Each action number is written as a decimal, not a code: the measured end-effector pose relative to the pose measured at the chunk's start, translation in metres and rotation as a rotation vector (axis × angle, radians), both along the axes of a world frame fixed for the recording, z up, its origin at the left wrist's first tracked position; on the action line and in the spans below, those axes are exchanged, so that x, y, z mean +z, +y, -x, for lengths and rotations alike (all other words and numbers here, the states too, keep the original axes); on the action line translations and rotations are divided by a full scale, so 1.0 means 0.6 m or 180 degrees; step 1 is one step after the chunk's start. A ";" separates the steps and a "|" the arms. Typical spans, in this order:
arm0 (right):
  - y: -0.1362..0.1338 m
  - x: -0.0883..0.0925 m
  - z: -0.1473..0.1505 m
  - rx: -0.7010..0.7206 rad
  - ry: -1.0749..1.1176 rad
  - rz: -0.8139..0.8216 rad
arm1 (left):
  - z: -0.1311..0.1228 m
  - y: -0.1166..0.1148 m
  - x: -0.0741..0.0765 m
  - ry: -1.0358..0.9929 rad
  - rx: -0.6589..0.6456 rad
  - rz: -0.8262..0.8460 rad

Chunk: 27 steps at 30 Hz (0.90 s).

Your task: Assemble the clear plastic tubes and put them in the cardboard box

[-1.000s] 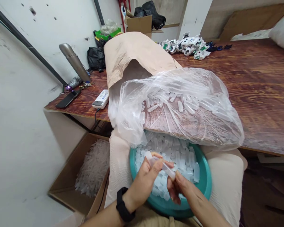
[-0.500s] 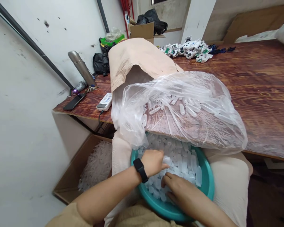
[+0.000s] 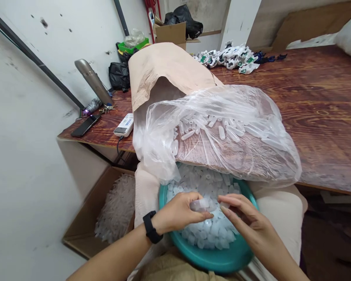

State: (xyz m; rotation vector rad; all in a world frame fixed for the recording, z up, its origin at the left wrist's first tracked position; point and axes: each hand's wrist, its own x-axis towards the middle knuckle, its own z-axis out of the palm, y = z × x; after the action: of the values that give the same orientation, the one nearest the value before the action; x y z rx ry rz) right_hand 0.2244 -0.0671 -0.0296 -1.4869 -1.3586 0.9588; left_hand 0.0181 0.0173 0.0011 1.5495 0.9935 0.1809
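A teal basin (image 3: 206, 261) sits between my legs, heaped with small translucent plastic pieces (image 3: 219, 236). Over it, my left hand (image 3: 179, 210), with a black band on the wrist, is closed round a frosted plastic tube (image 3: 200, 205); whether more than one is in it I cannot tell. Facing it from the right, my right hand (image 3: 248, 216) pinches a small translucent plastic cap (image 3: 224, 204) between thumb and fingertips. The two hands are slightly apart. Similar tubes (image 3: 232, 132) lie inside a clear plastic bag (image 3: 260, 166) on the table edge, above the basin.
A large paper sack (image 3: 169, 58) stands behind the clear bag on the wooden table (image 3: 324, 97). At left are a phone (image 3: 86, 125), a white device (image 3: 124, 125) and a metal flask (image 3: 93, 80). A cardboard box (image 3: 82, 218) of thin clear pieces stands below.
Both hands have risen from among the pieces in the basin. My left hand now shows a tube in its grip, and my right hand pinches a small cap. The view has shifted slightly.
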 end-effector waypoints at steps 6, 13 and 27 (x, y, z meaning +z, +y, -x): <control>-0.013 0.016 0.022 0.0112 0.0188 0.0045 | 0.014 -0.024 0.015 -0.0287 0.0101 -0.0477; -0.043 0.005 0.023 0.0326 -0.0462 -0.0090 | 0.035 -0.041 0.001 -0.0379 -0.0407 -0.1802; -0.041 0.029 0.029 0.0946 -0.1965 -0.0739 | 0.040 -0.050 -0.004 -0.0208 -0.0722 -0.2288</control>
State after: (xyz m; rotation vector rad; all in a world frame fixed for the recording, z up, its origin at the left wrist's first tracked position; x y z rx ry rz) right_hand 0.2072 -0.0916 -0.0120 -1.4829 -2.1020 0.4939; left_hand -0.0059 -0.0127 -0.0011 2.2773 0.7207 0.4612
